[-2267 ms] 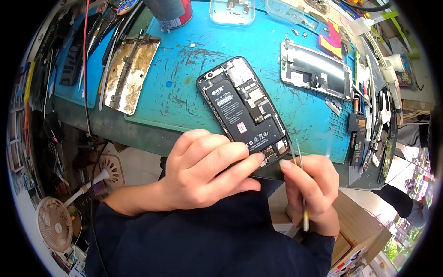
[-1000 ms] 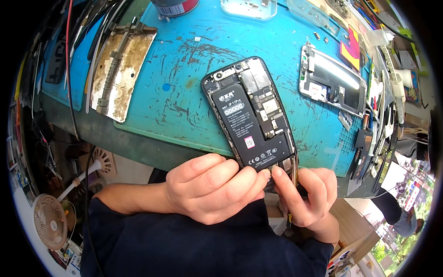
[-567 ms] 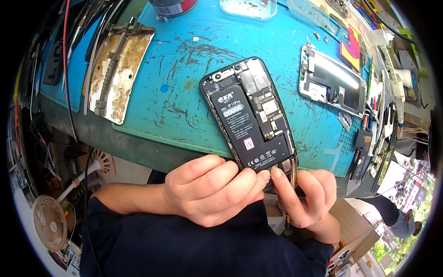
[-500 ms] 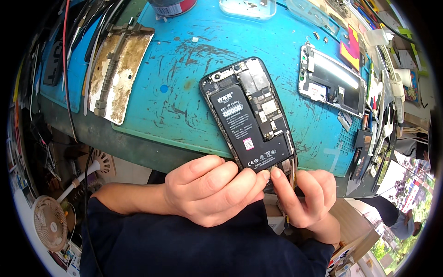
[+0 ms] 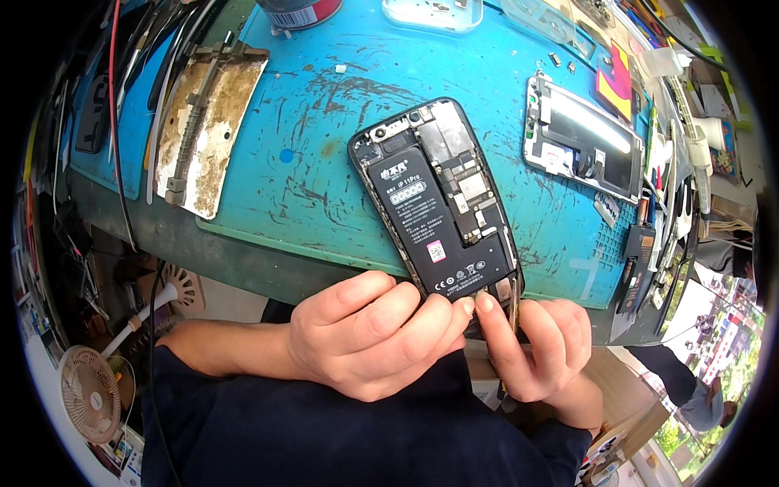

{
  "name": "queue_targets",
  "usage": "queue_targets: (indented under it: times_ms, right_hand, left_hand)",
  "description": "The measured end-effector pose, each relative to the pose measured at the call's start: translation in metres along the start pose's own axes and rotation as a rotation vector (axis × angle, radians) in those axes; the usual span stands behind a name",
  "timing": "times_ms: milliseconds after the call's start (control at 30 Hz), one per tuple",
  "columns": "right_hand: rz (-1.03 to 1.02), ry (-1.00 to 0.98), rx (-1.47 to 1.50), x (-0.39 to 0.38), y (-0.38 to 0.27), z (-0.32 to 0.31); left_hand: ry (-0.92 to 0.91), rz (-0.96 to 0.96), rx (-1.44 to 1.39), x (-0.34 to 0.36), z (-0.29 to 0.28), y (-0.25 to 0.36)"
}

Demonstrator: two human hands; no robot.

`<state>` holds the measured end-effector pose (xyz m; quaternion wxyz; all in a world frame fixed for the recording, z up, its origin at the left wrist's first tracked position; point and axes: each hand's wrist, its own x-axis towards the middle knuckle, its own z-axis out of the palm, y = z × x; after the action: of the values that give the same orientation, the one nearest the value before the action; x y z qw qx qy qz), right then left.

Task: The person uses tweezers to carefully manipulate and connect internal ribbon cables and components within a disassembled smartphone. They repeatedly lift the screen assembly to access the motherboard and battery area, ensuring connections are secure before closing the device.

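A: Scratched blue work mat all around, and over its near edge, lying tilted, an opened smartphone!

B: And just now moved in with the right hand, from beside the smartphone to its lower end! Right up against the left hand there.

A: Meaning?

B: Probably fingertip work at one small spot, rather than tool work.

A: Fingers?

B: On the right, curled around slim tweezers along the smartphone's right edge, one digit's tip at the lower end. On the left, curled too, with one fingertip at that same end; gripping or merely touching, impossible to tell.

A: Any writing?

B: Bold white print on the black battery inside the smartphone, then finer lines, a pink-edged square code label and small symbols. Beyond the smartphone's top, a barcode on a tin can. Right of it, a detached display assembly.
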<state>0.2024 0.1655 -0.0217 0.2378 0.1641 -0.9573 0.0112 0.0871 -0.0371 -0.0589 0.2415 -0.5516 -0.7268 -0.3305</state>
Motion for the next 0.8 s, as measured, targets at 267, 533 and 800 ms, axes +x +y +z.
queue_targets:
  times_ms: [267,533,800]
  right_hand:
    - [0.009,0.005,0.041,-0.0010,0.0005,-0.0003]
    - [-0.007,-0.003,0.035,0.0012,0.0017,-0.0009]
    - [-0.012,-0.003,0.036,0.0010,0.0006,-0.0009]
  left_hand:
    - [-0.016,0.012,-0.014,0.0012,-0.0017,-0.0010]
    - [-0.022,0.009,-0.022,0.0008,-0.0023,-0.0008]
    - [-0.023,0.026,-0.020,0.0013,-0.0027,-0.0018]
